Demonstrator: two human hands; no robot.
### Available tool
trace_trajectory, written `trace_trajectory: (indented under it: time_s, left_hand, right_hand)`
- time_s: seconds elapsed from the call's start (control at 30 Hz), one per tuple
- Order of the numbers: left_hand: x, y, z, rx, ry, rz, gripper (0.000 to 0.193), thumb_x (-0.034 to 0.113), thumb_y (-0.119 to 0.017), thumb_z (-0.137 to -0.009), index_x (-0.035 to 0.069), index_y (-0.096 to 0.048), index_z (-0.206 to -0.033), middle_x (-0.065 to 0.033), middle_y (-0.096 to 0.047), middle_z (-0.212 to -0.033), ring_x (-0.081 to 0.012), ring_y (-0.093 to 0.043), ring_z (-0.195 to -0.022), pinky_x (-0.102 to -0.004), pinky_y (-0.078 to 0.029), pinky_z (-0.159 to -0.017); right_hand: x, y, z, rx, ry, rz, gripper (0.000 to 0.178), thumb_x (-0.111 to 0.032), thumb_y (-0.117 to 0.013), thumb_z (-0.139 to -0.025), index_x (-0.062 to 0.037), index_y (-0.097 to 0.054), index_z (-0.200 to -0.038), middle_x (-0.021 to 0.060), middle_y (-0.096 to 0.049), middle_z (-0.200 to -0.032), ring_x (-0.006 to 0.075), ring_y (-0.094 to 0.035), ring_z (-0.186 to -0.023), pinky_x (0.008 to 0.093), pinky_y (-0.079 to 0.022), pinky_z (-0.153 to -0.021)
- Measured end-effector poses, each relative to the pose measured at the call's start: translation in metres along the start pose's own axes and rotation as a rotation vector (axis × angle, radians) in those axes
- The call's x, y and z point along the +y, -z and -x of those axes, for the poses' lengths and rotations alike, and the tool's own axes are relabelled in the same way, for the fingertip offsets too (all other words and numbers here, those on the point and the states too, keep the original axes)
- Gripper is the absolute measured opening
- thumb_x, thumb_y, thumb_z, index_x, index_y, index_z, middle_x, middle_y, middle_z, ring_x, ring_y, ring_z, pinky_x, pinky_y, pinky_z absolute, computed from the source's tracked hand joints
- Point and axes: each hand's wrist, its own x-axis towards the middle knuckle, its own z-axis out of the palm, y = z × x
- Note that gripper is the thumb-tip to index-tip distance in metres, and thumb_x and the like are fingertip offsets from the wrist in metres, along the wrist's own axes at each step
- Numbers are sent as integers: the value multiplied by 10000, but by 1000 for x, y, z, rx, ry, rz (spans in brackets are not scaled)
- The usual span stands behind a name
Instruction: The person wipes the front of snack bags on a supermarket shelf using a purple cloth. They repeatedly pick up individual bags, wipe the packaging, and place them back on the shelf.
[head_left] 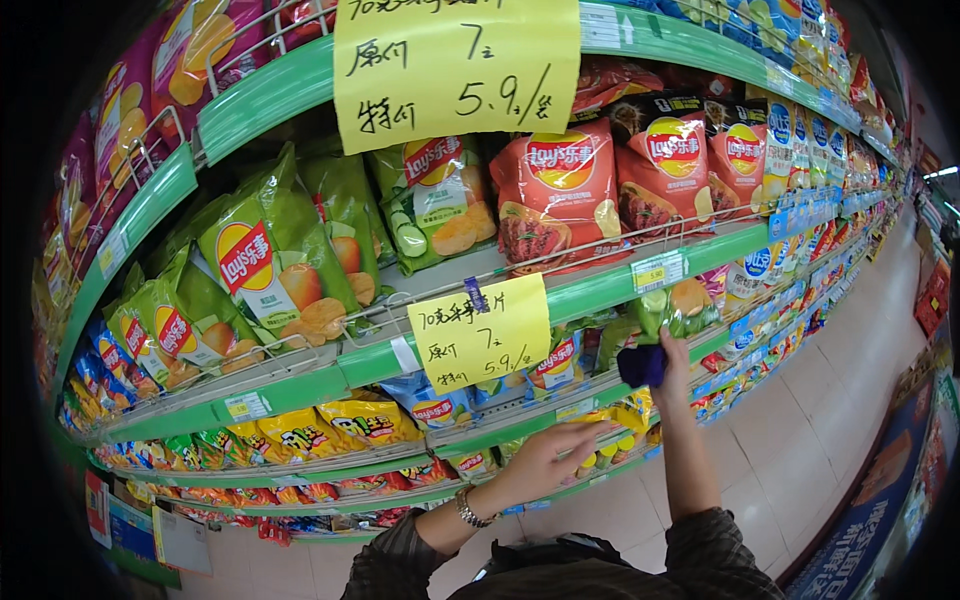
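Observation:
My right hand (674, 368) reaches up to a green bag of chips (692, 308) at the shelf edge, its fingers closed at the bag's lower part. Beside that hand is a dark purple piece (637, 367), maybe cloth; whether it is gripped too is unclear. My left hand (552, 458) hovers lower and to the left, in front of the lower shelves. Its fingers stretch out to the right with nothing held, and a metal watch (470, 510) sits on the wrist.
Green-edged shelves (300, 385) curve across the view. Green chip bags (275, 260), red ones (560, 195) and yellow snack packs (365, 422) fill them. Yellow handwritten price signs (482, 330) hang at the front. A wire rail (590, 245) runs along the shelf edge. Tiled floor (790, 430) lies right.

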Motion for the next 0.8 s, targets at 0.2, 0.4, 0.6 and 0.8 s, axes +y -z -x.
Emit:
trace_trajectory:
  time_s: [0.2, 0.4, 0.6, 0.8]
  left_hand:
    - [-30, -17, -21, 27, 264, 690, 665, 307, -440, -875, 64, -31, -1339, -122, -235, -1345, -171, -337, -1175, -288, -291, -964]
    - [-19, -38, -12, 104, 216, 837, 492, 221, -600, -784, 46, -385, -1189, -49, -488, -1117, -132, -459, -1014, -278, -403, -832]
    - [38, 8, 18, 132, -20, 394, 500, 210, -617, -769, 30, -387, -1175, -60, -536, -1010, -117, -503, -920, -273, -425, -782]
    - [115, 57, 57, -25, 362, 608, 545, 206, -596, -776, 45, -344, -1232, -31, -536, -950, -68, -494, -810, -209, -401, -692]
  right_hand:
    - [16, 25, 123, -88, 77, 285, 322, -118, -505, -814, 24, -446, -1098, 70, -501, -1052, 149, -461, -955, 283, -351, -845]
    - [29, 74, 188, -520, -150, 584, 458, -135, -508, -808, -8, -350, -1218, 106, -383, -1229, 218, -329, -1154, 344, -228, -975]
    - [-1, 52, 181, -659, -340, 613, 366, -95, -530, -777, -22, -466, -1130, 119, -461, -1168, 250, -420, -1087, 344, -303, -926]
    - [11, 34, 170, -727, -150, 610, 298, -70, -526, -768, -21, -523, -1062, 124, -496, -1126, 241, -469, -1023, 330, -353, -870]
